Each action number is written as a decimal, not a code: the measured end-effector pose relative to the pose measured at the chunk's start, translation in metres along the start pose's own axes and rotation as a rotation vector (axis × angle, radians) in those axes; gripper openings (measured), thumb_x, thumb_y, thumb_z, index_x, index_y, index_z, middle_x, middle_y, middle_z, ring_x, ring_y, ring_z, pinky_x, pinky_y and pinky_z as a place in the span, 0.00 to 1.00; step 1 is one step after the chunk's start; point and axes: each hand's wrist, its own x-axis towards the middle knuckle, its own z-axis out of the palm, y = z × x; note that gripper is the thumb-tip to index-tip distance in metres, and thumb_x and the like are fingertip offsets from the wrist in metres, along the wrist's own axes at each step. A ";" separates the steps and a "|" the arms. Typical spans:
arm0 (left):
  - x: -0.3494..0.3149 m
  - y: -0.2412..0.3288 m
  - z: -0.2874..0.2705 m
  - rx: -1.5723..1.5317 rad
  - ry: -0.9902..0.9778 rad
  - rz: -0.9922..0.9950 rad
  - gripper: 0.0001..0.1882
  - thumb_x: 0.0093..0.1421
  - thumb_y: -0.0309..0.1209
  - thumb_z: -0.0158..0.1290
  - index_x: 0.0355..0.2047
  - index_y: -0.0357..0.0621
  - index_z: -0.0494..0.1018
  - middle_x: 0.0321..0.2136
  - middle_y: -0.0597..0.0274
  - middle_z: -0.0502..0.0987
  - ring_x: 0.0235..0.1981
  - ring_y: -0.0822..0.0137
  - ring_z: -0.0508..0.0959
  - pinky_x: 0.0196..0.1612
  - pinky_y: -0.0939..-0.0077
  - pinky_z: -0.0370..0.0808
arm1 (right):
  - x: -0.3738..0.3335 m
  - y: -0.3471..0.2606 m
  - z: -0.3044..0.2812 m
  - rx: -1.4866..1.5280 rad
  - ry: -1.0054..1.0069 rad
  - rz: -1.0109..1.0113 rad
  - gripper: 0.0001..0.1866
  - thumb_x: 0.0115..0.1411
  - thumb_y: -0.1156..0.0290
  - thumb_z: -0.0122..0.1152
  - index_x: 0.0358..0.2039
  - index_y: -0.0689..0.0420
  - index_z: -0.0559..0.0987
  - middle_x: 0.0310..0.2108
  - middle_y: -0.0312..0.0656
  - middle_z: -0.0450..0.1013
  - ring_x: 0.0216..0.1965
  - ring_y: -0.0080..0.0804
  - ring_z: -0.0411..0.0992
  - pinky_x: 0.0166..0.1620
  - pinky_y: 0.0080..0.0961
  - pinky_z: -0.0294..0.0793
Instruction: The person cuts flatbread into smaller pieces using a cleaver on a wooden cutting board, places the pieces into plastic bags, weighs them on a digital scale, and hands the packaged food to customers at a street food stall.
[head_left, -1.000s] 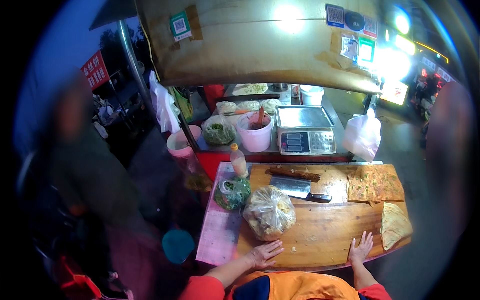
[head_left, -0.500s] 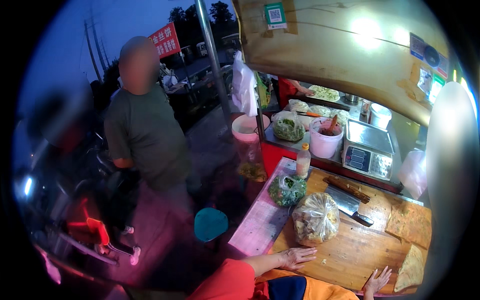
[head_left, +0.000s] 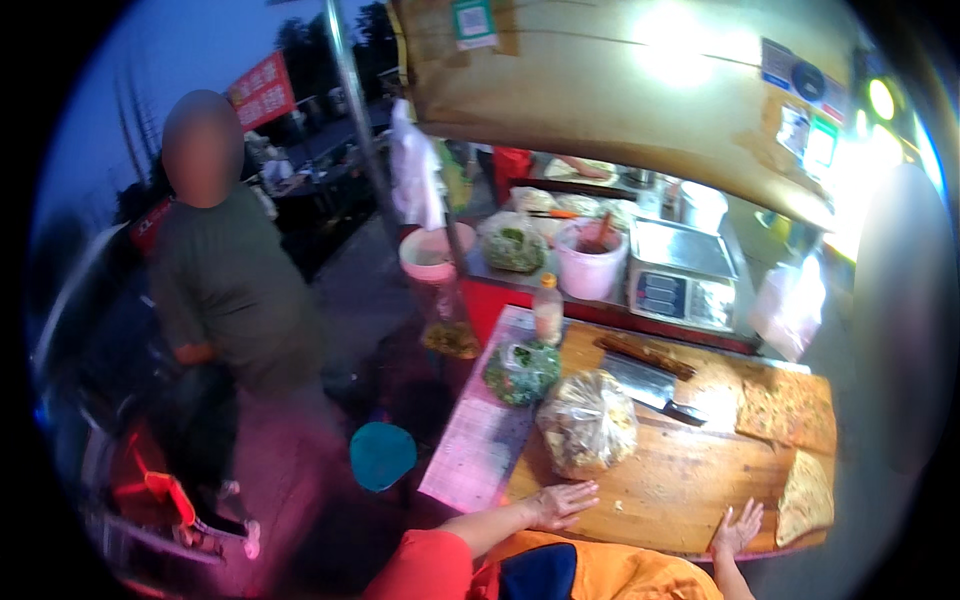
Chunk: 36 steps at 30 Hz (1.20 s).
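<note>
My left hand [head_left: 562, 505] lies flat on the near edge of a wooden board [head_left: 670, 490], fingers stretched out. Just beyond it stands a clear plastic bag of food pieces [head_left: 588, 425], knotted at the top. Farther right, my right hand [head_left: 738, 527] rests on the board with fingers spread, holding nothing. Close to its right lies a folded wedge of flatbread [head_left: 805, 500], with a larger herb-flecked flatbread slab [head_left: 787, 408] behind. A cleaver [head_left: 655, 390] with a dark handle lies toward the back, beside a brown wooden rolling pin [head_left: 645, 356].
A bag of chopped greens [head_left: 521, 372] and a yellow-capped bottle [head_left: 547, 312] stand at the board's left. Behind are a pink-white bucket [head_left: 592, 262] and a weighing scale [head_left: 683, 275]. A person in a dark shirt [head_left: 235, 290] stands left, near a teal stool [head_left: 383, 457].
The view has turned to the right, so most things sit farther left in it. Both my hands stay resting on the board. Nothing has been picked up.
</note>
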 end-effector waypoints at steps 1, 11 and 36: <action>0.000 -0.001 0.002 0.004 0.010 0.002 0.33 0.60 0.32 0.52 0.66 0.44 0.61 0.67 0.45 0.57 0.69 0.49 0.58 0.67 0.57 0.62 | -0.001 -0.001 -0.003 0.007 -0.010 0.006 0.36 0.65 0.52 0.52 0.71 0.50 0.56 0.73 0.48 0.46 0.73 0.45 0.45 0.71 0.44 0.44; 0.005 0.016 -0.013 -0.043 0.008 -0.024 0.29 0.60 0.32 0.54 0.62 0.41 0.65 0.65 0.43 0.62 0.66 0.48 0.64 0.64 0.59 0.67 | -0.012 -0.008 -0.026 0.049 0.002 -0.018 0.35 0.66 0.53 0.52 0.70 0.50 0.58 0.73 0.48 0.46 0.72 0.47 0.46 0.71 0.44 0.45; -0.003 0.007 -0.002 0.095 0.042 0.032 0.29 0.59 0.30 0.51 0.61 0.36 0.64 0.63 0.41 0.63 0.67 0.47 0.62 0.67 0.56 0.62 | 0.010 -0.004 0.013 -0.018 0.026 -0.006 0.35 0.67 0.54 0.51 0.71 0.49 0.56 0.73 0.47 0.47 0.72 0.46 0.47 0.70 0.45 0.46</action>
